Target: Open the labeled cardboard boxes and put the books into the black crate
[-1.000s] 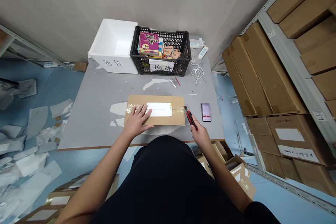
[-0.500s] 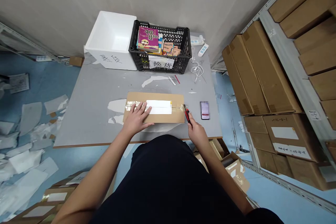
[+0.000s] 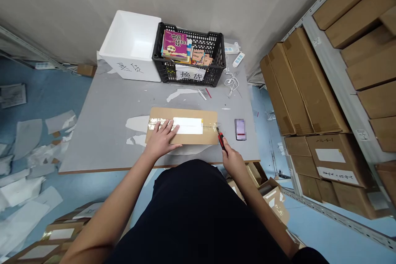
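Note:
A taped brown cardboard box point(image 3: 194, 138) lies near the front edge of the grey table, with a white label point(image 3: 190, 125) on top. My left hand point(image 3: 161, 137) rests flat on the box's left part, fingers spread over the tape and the label's edge. In my right hand point(image 3: 231, 156) is a red and black utility knife point(image 3: 221, 139), gripped by its handle. Its tip is at the box's right end, by the clear tape; whether the blade touches the tape I cannot tell.
Behind the box stand a white foam box point(image 3: 140, 69) and a black crate point(image 3: 213, 75) holding books point(image 3: 175, 44). A phone point(image 3: 240, 129) lies at the right, a white cable point(image 3: 232, 82) behind it. Shelves with cartons point(image 3: 297, 82) rise at right; paper scraps point(image 3: 27, 189) litter the floor at left.
My right hand and the knife have shifted slightly down, the tip staying at the box's right end. My left hand keeps its place on the box. The camera view has shifted a little.

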Demonstrator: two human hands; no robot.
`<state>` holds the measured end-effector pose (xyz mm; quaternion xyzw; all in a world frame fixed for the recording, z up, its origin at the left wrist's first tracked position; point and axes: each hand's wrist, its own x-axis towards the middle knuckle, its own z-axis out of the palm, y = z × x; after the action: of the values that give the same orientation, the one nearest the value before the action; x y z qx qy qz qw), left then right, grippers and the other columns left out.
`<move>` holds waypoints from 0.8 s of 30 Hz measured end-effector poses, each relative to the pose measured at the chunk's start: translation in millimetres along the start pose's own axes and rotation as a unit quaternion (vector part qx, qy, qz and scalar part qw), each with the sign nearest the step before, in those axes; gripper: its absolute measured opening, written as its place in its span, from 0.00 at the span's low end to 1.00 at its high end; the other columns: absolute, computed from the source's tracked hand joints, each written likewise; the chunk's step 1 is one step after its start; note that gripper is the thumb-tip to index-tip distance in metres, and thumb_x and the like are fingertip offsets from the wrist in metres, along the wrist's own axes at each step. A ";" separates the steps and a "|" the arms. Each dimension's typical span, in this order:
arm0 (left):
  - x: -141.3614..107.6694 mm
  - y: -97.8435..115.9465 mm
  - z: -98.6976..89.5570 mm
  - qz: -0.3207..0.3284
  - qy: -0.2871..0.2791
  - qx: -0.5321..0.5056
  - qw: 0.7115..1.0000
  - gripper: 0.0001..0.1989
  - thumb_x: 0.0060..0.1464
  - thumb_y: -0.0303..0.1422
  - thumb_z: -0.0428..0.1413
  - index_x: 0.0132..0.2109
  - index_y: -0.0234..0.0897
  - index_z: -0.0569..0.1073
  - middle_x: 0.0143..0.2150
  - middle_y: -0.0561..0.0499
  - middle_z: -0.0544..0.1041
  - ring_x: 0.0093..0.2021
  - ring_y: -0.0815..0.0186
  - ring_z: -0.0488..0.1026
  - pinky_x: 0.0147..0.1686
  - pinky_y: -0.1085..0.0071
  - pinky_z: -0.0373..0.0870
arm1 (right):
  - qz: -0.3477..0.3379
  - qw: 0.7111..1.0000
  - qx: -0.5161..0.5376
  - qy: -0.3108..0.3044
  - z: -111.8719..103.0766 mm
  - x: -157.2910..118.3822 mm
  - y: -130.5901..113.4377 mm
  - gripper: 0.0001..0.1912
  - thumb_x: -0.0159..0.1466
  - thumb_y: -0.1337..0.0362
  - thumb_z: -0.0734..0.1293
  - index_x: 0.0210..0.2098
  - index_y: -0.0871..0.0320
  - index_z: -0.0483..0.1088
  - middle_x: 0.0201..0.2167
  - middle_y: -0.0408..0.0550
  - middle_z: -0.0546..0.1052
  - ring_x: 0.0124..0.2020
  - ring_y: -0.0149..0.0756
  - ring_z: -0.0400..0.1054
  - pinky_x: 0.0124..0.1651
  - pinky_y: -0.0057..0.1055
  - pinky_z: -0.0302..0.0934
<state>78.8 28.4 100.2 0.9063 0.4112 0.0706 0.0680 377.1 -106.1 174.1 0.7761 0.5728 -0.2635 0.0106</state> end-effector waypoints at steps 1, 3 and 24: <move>-0.1 0.2 -0.4 0.000 -0.001 0.001 1.000 0.40 0.54 0.54 0.54 0.67 0.38 0.59 0.70 0.37 0.54 0.70 0.46 0.48 0.67 0.45 0.39 | -0.002 1.000 0.003 -0.001 -0.1 -1.5 0.6 0.33 0.68 0.65 0.55 0.71 0.55 0.44 0.39 0.52 0.79 0.37 0.42 0.73 0.37 0.29 0.60; 0.2 0.2 -1.2 0.000 -0.002 0.000 1.000 0.40 0.54 0.54 0.54 0.67 0.38 0.59 0.70 0.37 0.54 0.70 0.46 0.48 0.67 0.45 0.39 | -0.005 1.000 0.014 -0.001 0.3 -5.1 3.2 0.33 0.68 0.65 0.56 0.71 0.54 0.45 0.40 0.52 0.80 0.37 0.43 0.74 0.37 0.29 0.61; -2.9 -0.2 -3.8 0.003 0.014 -0.021 1.000 0.33 0.59 0.50 0.50 0.67 0.42 0.59 0.71 0.41 0.54 0.71 0.49 0.47 0.66 0.44 0.42 | 0.100 0.862 0.476 0.143 53.1 58.2 75.9 0.37 0.58 0.42 0.62 0.56 0.63 0.64 0.31 0.47 0.76 0.23 0.31 0.64 0.28 0.28 0.62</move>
<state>76.0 26.6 103.6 0.9048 0.4078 0.0925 0.0809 435.8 -97.7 82.2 0.7686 0.2924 -0.3878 -0.4164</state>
